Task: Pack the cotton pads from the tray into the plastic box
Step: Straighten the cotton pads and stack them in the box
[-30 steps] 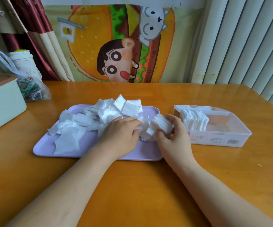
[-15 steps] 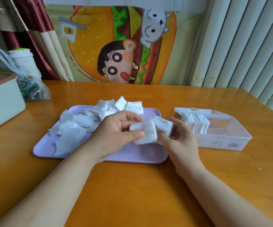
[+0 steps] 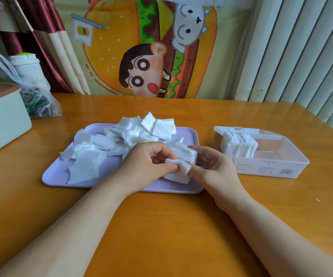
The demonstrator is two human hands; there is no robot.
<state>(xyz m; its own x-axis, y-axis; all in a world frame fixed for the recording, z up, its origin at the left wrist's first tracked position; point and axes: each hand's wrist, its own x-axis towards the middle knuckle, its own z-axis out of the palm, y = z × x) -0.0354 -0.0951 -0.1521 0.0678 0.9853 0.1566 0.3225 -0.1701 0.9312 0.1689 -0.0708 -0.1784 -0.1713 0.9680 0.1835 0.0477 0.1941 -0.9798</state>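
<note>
A lilac tray (image 3: 57, 172) lies on the wooden table with several white cotton pads (image 3: 133, 130) scattered over its left and middle. Over the tray's right end both hands hold a small stack of pads (image 3: 181, 166). My left hand (image 3: 145, 164) pinches the stack's near edge between thumb and fingers. My right hand (image 3: 213, 168) cups the stack from the right, fingers curled around it. The clear plastic box (image 3: 293, 156) stands open to the right of the tray, with a row of pads (image 3: 239, 144) standing upright at its left end.
A pale green box (image 3: 3, 118) with a brown top sits at the left table edge. Behind it lie a clear plastic bag (image 3: 35, 96) and a white cup (image 3: 25, 64). A cartoon cloth and vertical blinds (image 3: 301, 48) hang behind the table.
My left hand left the loose pads and came to the stack held by my right hand. Both hands now hold the stack together, slightly nearer and lower over the tray's right end.
</note>
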